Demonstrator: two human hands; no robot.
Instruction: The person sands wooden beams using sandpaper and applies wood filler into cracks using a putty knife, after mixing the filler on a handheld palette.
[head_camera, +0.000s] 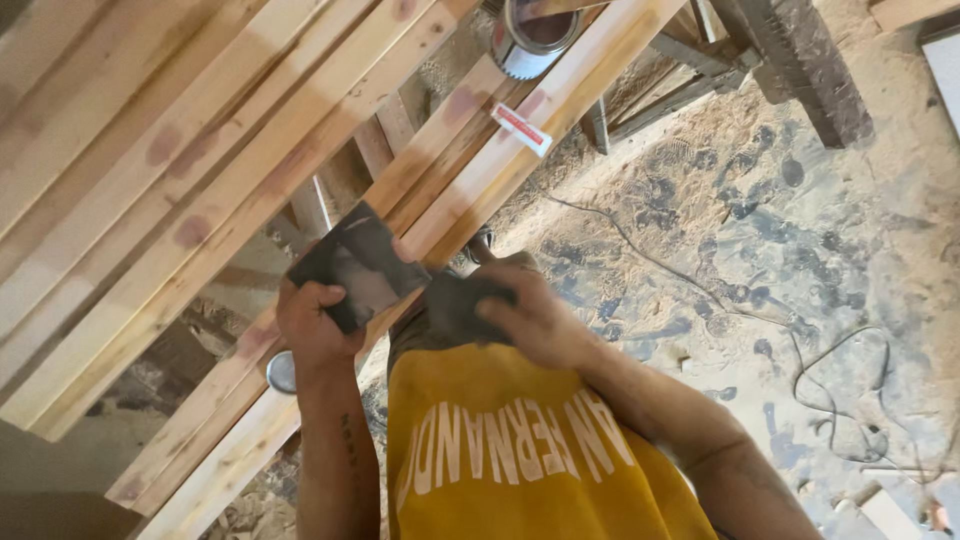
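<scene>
workshop floor (800, 250) thick w/ sawdust, footprints in it, thin cables trailing to the right of the hands. long pale wood battens (200, 200) run diagonally on a rack, above and left of both hands.

left hand (315, 325) closed round a dark flat sheet (360, 265), looks like abrasive paper, pressed against the nearest batten (480, 180). right hand (535, 320) closed on a dark pad or cloth (465, 305), just beside the left, touching the same batten edge.

risks as i judge them: sheet could skid off the narrow edge; splinters to bare fingers; tin (535, 35) up the batten from the hands could topple if the wood is jolted; cables a trip hazard.

count: hands 2, dark sheet 1, dark pad 1, tin 1, small round metal thing (282, 372) under left wrist 1, battens approx 8, can't tell exactly.
</scene>
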